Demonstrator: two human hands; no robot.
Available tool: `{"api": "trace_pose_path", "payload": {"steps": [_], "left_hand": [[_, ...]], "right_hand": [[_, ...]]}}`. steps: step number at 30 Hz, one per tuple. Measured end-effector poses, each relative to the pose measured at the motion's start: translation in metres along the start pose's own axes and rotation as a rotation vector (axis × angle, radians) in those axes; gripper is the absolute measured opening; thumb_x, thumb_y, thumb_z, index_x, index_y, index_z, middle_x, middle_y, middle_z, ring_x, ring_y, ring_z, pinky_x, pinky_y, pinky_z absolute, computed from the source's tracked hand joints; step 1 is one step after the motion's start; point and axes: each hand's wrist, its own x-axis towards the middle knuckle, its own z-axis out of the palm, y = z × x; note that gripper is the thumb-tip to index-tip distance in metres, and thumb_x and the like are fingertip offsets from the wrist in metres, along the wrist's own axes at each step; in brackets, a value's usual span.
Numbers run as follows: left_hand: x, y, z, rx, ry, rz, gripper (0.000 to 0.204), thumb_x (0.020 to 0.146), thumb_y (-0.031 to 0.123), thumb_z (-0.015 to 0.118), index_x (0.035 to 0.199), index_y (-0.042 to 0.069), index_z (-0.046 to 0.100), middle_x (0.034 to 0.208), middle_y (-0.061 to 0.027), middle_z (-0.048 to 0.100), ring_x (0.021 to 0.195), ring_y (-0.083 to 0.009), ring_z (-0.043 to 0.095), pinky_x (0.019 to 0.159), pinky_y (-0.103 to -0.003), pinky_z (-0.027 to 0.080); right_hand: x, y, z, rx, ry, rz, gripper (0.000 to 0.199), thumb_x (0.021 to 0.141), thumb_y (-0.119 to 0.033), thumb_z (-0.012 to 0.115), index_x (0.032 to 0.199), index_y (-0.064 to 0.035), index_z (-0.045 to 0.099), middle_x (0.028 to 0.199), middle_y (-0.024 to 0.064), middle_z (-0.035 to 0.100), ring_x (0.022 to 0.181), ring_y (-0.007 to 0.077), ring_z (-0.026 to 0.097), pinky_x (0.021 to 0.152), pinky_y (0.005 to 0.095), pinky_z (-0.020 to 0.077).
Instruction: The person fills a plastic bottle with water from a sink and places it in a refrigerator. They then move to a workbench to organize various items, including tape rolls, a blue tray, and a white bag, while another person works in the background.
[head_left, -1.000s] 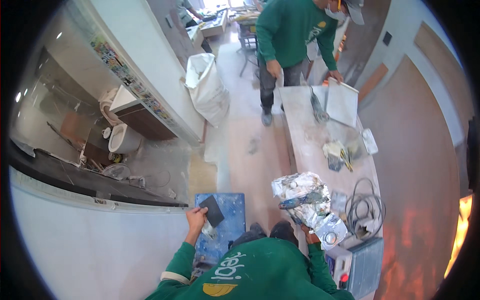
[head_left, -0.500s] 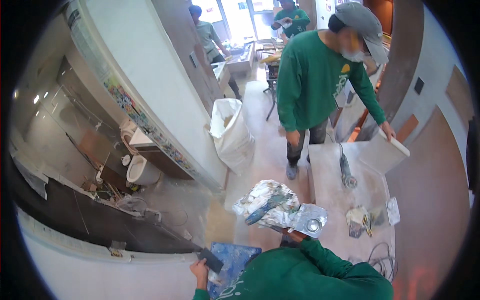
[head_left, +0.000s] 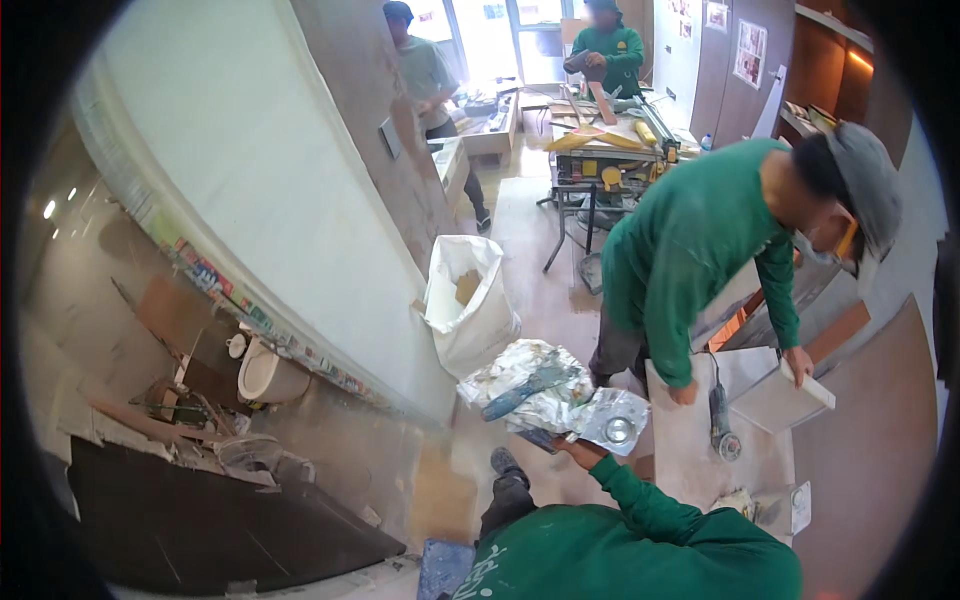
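My right hand (head_left: 580,452) grips the underside of a foil-covered board (head_left: 522,360), held out level in front of my green sleeve; most of the fingers are hidden beneath it. Across the crumpled foil lies a putty-smeared tool with a blue handle (head_left: 508,402). A silver sheet with a round metal piece (head_left: 618,430) sits at the board's right end. My left hand is out of the picture. At the bottom edge, a blue spattered platform (head_left: 443,568) shows beside my body.
A co-worker in green (head_left: 700,230) bends over a pale tabletop (head_left: 672,440), holding a white panel (head_left: 780,395) near an angle grinder (head_left: 724,432). A white sack (head_left: 475,330) stands by the wall. A dark panel (head_left: 210,520) is at lower left. Two people stand farther back near a cluttered workbench (head_left: 610,150).
My left hand, which held a dark flat block over the blue platform, has left the picture. The view has shifted. The co-worker has bent lower and put a hand to the tabletop.
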Motion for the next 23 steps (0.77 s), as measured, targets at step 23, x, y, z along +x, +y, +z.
{"api": "trace_pose_path", "payload": {"steps": [23], "left_hand": [[0.174, 0.502, -0.169, -0.616, 0.116, 0.417, 0.033, 0.076, 0.009, 0.07, 0.053, 0.001, 0.048, 0.049, 0.0004, 0.039, 0.049, -0.0078, 0.039, 0.044, -0.032, 0.031]], "right_hand": [[0.349, -0.078, -0.162, -0.61, 0.462, 0.088, 0.056, 0.071, -0.035, 0.071, 0.119, -0.0068, 0.059, 0.12, 0.0127, 0.061, 0.112, 0.0314, 0.054, 0.097, 0.0384, 0.0394]]}}
